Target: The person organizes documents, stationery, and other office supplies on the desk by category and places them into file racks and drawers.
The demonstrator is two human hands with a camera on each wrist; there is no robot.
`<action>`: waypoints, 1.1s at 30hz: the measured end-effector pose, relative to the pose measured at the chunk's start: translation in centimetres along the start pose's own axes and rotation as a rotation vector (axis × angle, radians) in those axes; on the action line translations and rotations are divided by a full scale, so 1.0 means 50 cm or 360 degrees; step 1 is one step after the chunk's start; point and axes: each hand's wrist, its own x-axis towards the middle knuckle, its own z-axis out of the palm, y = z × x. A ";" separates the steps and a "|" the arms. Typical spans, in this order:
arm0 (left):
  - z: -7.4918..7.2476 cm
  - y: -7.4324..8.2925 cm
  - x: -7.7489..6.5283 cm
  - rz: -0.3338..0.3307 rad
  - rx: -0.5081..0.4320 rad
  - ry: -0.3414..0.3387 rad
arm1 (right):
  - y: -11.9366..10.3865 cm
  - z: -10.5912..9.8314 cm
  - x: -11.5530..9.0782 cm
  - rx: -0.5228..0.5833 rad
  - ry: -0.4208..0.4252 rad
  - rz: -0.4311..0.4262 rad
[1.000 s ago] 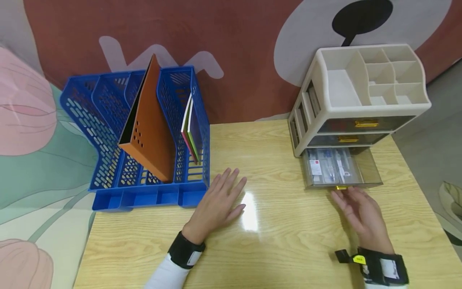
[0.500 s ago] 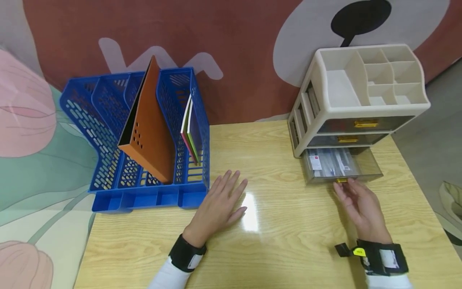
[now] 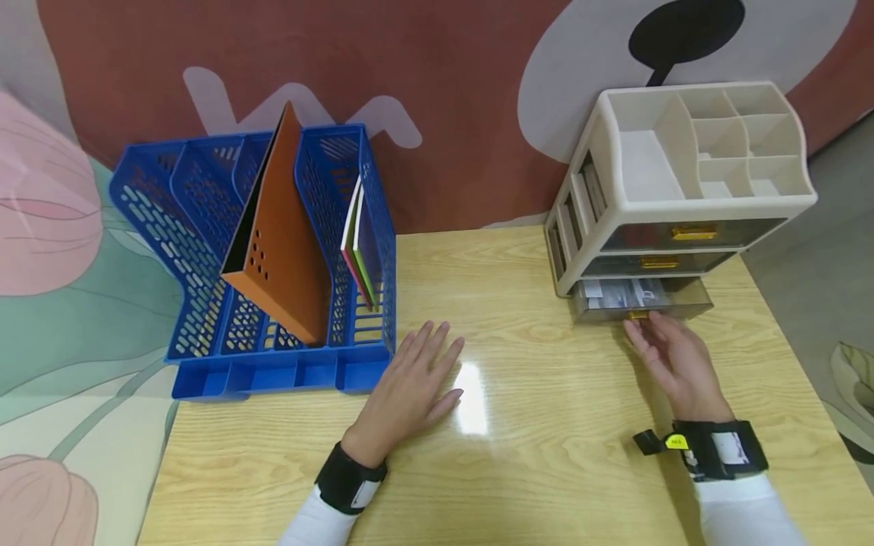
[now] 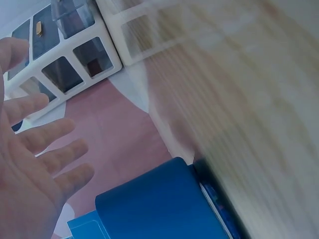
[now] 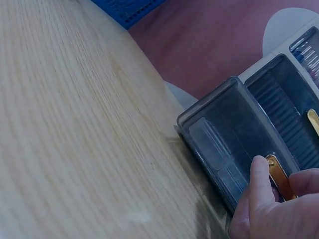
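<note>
My right hand (image 3: 676, 364) is at the bottom drawer (image 3: 672, 309) of a white desktop organizer (image 3: 645, 171). Its thumb and a finger pinch the gold drawer handle (image 5: 280, 177). The clear smoky drawer stands partly out, with clear packets (image 3: 621, 293) lying inside; what they hold is unclear. My left hand (image 3: 403, 394) rests flat on the wooden table, fingers spread, near the front right corner of a blue file rack (image 3: 280, 371). In the left wrist view that hand's fingers (image 4: 55, 134) are extended and hold nothing.
In the rack stand an orange file box (image 3: 290, 250) and thin booklets (image 3: 362, 250). Two upper drawers (image 3: 690, 235) of the organizer are pushed in. A printed cloth (image 3: 464, 91) covers the wall behind. The table (image 3: 519, 462) spans between rack and organizer.
The bottom drawer has slid inward, toward the organizer, with my right hand moving forward at its handle. Less of the packets shows now. My left hand has stayed in place.
</note>
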 end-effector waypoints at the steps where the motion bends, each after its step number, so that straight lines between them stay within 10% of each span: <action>1: 0.000 -0.001 -0.001 -0.0006 -0.0001 -0.0008 | -0.001 0.002 0.004 -0.0009 0.0000 0.0005; 33: 0.002 -0.008 -0.011 -0.0057 -0.0064 0.0030 | -0.020 0.029 0.080 -0.0177 0.0125 -0.0047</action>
